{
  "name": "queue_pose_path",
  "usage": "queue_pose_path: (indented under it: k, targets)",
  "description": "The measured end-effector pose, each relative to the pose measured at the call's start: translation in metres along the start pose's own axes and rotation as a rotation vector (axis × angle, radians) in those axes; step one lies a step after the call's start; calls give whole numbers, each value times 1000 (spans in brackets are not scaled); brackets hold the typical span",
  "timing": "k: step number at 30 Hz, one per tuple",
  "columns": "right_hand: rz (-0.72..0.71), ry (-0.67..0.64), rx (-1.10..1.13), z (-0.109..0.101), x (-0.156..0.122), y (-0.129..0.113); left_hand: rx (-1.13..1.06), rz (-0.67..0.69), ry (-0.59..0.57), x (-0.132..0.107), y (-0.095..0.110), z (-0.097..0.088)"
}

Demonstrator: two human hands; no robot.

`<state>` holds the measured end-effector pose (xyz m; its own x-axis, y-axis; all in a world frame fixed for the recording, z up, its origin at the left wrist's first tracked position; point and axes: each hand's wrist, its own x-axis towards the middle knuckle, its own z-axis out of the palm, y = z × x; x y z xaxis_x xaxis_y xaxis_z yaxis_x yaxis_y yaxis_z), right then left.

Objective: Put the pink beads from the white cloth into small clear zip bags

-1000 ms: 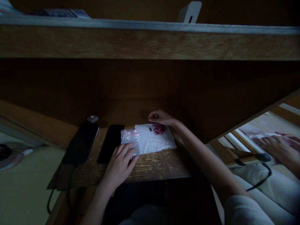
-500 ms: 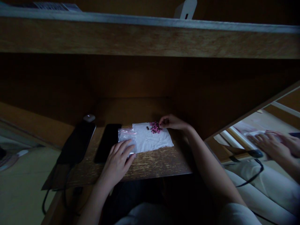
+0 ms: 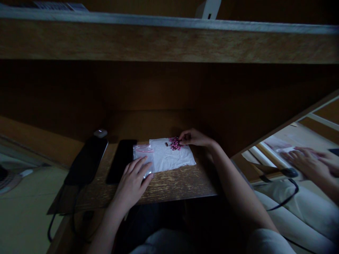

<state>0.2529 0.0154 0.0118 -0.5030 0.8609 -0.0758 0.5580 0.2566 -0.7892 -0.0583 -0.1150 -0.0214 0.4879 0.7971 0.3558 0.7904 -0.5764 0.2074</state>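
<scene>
Head view, angled down onto a worn wooden desk [image 3: 169, 187]: resting the left hand [image 3: 132, 185] palm down, fingers spread and only slightly curled, across a small clear zip bag [image 3: 143, 153] with a red seal line, showing no visible grip on it. Curling the right hand [image 3: 194, 137] half closed toward 12 o'clock on the desk, its fingertips [image 3: 182, 138] just beside a heap of pink tablets [image 3: 174, 143]; cannot tell whether a tablet is being pinched, the fingers hiding that spot. Spreading out beneath the tablets, a crumpled white sheet [image 3: 172, 155], with the zip bag lying at its 9 o'clock edge and a small dark capsule [image 3: 166, 144] lying just left of the heap, apart from it. Lining up further toward 9 o'clock, a black smartphone [image 3: 121, 160] just beside the bag, then a larger black device [image 3: 87, 160], with a black cable [image 3: 53, 225] trailing down past the desk's edge at about 7 o'clock and a small white case [image 3: 100, 133] with a lit indicator sitting at the device's top end. Showing at 3 o'clock, what looks like a mirror [image 3: 299, 155], reflecting hands over a white sheet.
</scene>
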Motion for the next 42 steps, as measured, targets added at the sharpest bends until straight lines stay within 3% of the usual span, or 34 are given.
queue_pose_path:
  k: [19,42]
  targets:
    - [14,-2,60,-2,1,2,-8,0,6,2,1,-1]
    - [0,120,-12,-7,2,16,-26,8,21,2,2,-3]
